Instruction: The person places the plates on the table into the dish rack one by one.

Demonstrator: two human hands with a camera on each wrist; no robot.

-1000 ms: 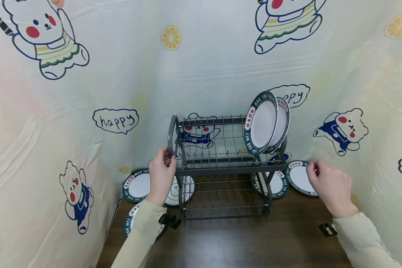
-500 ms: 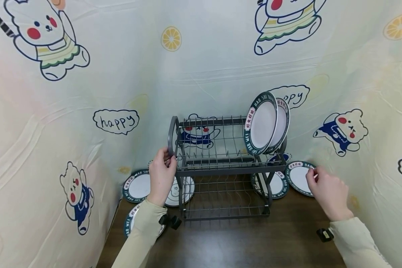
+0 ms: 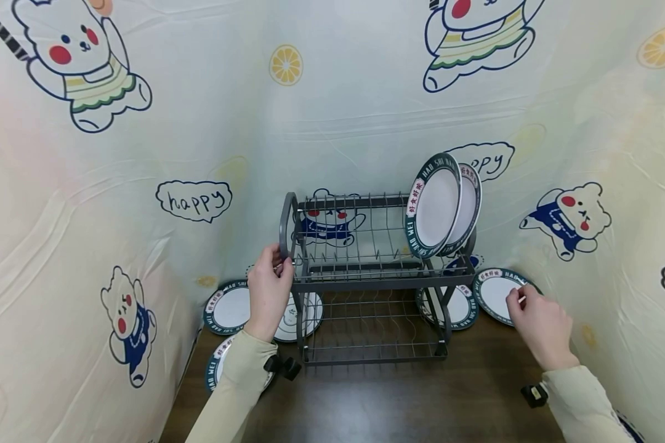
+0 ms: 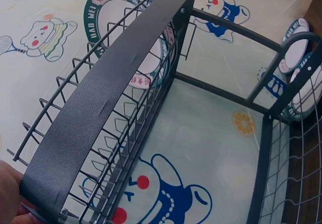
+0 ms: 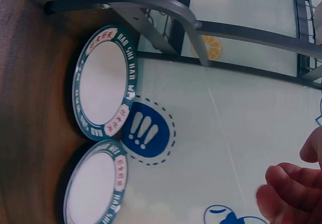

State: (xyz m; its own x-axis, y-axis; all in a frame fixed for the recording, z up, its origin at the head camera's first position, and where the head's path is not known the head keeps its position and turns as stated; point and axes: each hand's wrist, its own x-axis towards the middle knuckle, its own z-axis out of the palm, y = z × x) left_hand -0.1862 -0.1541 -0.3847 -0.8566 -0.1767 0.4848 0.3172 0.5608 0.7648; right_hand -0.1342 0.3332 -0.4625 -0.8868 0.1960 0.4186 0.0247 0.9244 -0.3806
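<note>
My left hand (image 3: 268,294) grips the left end frame of a dark two-tier dish rack (image 3: 382,283); its fingers show at the lower left corner of the left wrist view, against the end bar (image 4: 100,103). Two plates with green lettered rims, a front plate (image 3: 435,209) and one behind it (image 3: 468,212), stand tilted in the upper tier's right end. My right hand (image 3: 542,329) hovers over the right side, fingers loosely curled, holding nothing. Nearest to it lies a plate (image 3: 494,294) by the back cloth, partly hidden by the hand. Another plate (image 5: 104,83) lies beside the rack's right leg.
Left of the rack lie more plates: a rear plate (image 3: 227,307), one (image 3: 312,315) behind the rack's left leg, and one (image 3: 213,363) mostly under the left forearm. A printed cloth (image 3: 343,111) hangs behind and at both sides of the dark wooden table (image 3: 377,406).
My right hand has drifted slightly left and down, uncovering more of the far right plate. The left hand keeps its hold on the rack, and the plates have not moved.
</note>
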